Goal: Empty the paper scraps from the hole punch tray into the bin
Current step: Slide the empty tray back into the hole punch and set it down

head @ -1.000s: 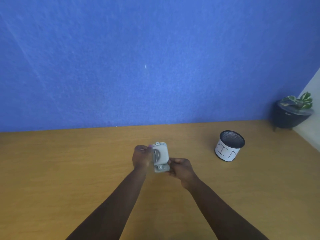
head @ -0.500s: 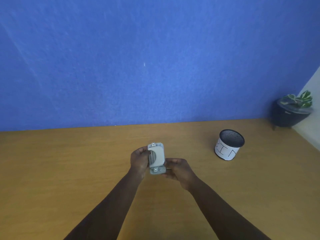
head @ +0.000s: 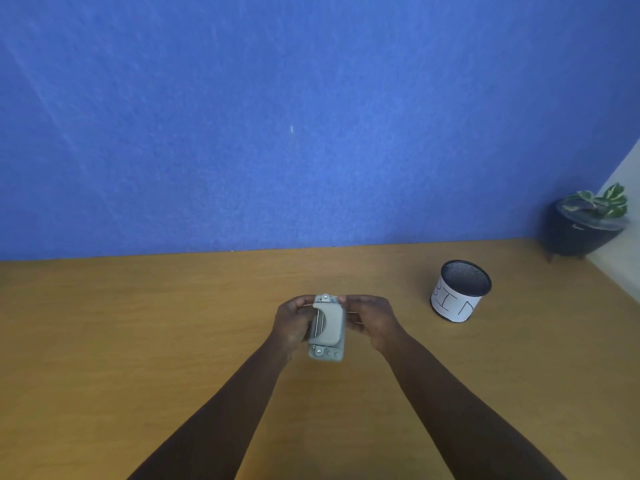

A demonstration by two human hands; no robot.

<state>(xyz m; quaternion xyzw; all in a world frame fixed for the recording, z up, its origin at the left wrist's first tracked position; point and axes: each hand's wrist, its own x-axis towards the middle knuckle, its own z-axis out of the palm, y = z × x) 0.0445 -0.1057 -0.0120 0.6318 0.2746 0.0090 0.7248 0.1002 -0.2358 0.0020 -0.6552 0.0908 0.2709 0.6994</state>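
Hole punch (head: 327, 328), grey, was held above the wooden desk (head: 138, 341) near the middle of the head view, gripped between both hands with its long axis running away from the person. Left hand (head: 292, 322) had its fingers curled closed around the punch's left side. Right hand (head: 370, 318) had its fingers closed on the right side, the fingertips reaching the far end. Scrap tray of the punch could not be made out, nor any paper scraps. Bin (head: 459, 289), a black mesh cup wrapped in white paper lettered "BIN", stood upright on the desk well to the right; its interior looked dark and its contents could not be determined. Potted plant (head: 585, 225) stood in the far right corner
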